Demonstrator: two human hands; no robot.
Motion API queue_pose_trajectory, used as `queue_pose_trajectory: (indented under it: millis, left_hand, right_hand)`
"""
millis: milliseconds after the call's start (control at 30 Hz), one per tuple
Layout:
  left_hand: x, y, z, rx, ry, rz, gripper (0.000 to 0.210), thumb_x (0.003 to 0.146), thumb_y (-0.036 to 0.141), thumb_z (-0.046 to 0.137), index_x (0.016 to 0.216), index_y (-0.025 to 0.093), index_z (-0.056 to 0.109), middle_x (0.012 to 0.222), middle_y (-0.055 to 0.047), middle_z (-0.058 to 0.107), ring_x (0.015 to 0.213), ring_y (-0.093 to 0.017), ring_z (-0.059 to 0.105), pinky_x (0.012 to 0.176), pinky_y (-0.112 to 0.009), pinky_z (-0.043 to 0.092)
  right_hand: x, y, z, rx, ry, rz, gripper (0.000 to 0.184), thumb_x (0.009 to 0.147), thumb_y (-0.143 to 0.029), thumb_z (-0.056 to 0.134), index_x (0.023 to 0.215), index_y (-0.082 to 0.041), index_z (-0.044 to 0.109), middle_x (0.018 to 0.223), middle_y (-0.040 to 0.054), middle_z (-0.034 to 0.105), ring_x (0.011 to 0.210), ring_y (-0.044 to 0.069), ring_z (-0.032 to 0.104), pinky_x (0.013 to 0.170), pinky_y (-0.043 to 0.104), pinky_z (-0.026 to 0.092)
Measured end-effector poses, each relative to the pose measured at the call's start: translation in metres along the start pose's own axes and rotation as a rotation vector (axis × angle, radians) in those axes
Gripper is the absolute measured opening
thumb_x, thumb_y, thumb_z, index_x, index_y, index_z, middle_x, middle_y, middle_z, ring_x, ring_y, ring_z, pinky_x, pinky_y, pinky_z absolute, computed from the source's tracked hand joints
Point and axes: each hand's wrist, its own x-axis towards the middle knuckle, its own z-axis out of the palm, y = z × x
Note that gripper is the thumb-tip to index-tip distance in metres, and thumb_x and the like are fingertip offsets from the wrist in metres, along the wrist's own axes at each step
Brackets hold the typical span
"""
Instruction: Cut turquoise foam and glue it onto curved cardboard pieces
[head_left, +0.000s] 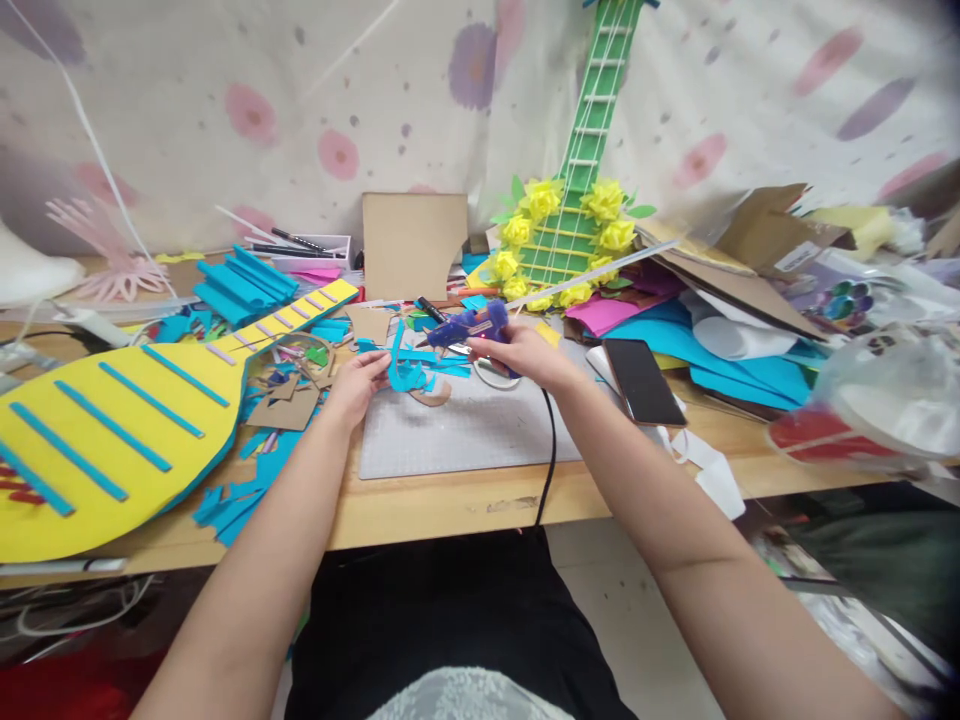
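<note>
My left hand pinches a curled blue paper strip between thumb and fingertips, above the left part of a grey cutting mat. In my right hand is a dark blue hot glue gun, its nozzle pointing left toward the strip. A long glue stick juts from its back, and a black cord runs down over the table edge. Behind the strip lie more blue paper scraps, partly hidden. To the left rests a yellow paper guitar shape with blue strips across it.
A green guitar model with yellow paper flowers leans at the back beside a cardboard piece. A phone lies right of the mat. Stacked coloured paper and a clear plastic tub crowd the right. Blue offcuts lie left.
</note>
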Motion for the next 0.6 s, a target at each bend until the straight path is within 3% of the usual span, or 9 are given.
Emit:
queue_pose_trajectory:
  millis: [167,600]
  left_hand:
    - [0.003,-0.002,-0.003,0.022,-0.019,-0.018,0.018,0.055,0.018,0.077,0.068,0.014,0.066,0.059,-0.001,0.061,0.050,-0.009,0.053,0.053,-0.023,0.045]
    - [0.008,-0.008,-0.005,-0.008,-0.030,-0.019,0.012,0.057,0.014,0.074,0.069,0.013,0.072,0.070,-0.006,0.069,0.060,-0.012,0.060,0.055,-0.021,0.047]
  right_hand:
    - [0.012,0.005,0.018,-0.066,0.000,0.006,0.044,0.070,-0.058,0.062,0.076,-0.015,0.064,0.050,-0.0021,0.052,0.041,0.007,0.038,0.042,0.023,0.031]
    - [0.018,0.010,0.021,-0.096,-0.006,0.026,0.047,0.073,-0.062,0.057,0.067,-0.016,0.062,0.042,-0.0026,0.045,0.038,0.008,0.039,0.042,0.024,0.031]
